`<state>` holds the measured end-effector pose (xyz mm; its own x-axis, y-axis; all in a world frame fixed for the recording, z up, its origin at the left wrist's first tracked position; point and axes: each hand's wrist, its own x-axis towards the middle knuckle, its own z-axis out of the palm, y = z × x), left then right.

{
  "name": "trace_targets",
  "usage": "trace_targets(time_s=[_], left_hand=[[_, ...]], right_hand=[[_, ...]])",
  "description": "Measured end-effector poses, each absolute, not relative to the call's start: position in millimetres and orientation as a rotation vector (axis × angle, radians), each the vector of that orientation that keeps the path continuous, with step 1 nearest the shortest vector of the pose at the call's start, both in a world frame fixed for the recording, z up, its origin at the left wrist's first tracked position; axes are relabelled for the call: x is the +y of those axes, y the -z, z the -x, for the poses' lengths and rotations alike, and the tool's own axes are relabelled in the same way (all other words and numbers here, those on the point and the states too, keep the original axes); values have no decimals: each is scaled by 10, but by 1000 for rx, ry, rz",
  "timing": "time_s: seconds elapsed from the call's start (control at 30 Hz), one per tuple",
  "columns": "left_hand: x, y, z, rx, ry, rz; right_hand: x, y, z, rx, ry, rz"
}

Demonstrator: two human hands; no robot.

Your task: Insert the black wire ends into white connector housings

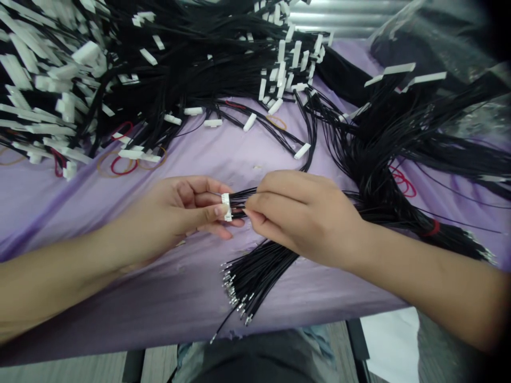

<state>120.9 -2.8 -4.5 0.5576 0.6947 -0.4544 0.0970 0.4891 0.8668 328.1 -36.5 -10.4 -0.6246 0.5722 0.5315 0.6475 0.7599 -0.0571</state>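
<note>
A lilac-covered counter (pixel 167 287) carries heaps of black wire harnesses (pixel 191 58) tipped with white connectors, with open cloth along its near edge. Above that open cloth, the left hand (pixel 167 218) pinches a white connector (pixel 226 207) steady between thumb and fingers, while the closed right hand (pixel 307 218) grips the black wires (pixel 243 198) just behind it, their crimped ends (pixel 239 292) fanning loose below

I am recording wire harnesses (pixel 199 69) lying at twelve o'clock on the cloth (pixel 120 298), with crimped leads (pixel 255 282) spreading at six o'clock.
</note>
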Motion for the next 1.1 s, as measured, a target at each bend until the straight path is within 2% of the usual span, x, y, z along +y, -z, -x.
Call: trace_targets(time_s=[0.5,0.8,1.1], left_hand=[[-22,64,-1213,886,-421,-1052],[7,108,-1245,913,-454,-994],[-13,68,-1238,899,-459,-959]], right_hand=[[-362,157,-3238,-2365,22,972],[-361,224,-3163,-2372,171,894],[-373,73,-3259,-2444,182,928]])
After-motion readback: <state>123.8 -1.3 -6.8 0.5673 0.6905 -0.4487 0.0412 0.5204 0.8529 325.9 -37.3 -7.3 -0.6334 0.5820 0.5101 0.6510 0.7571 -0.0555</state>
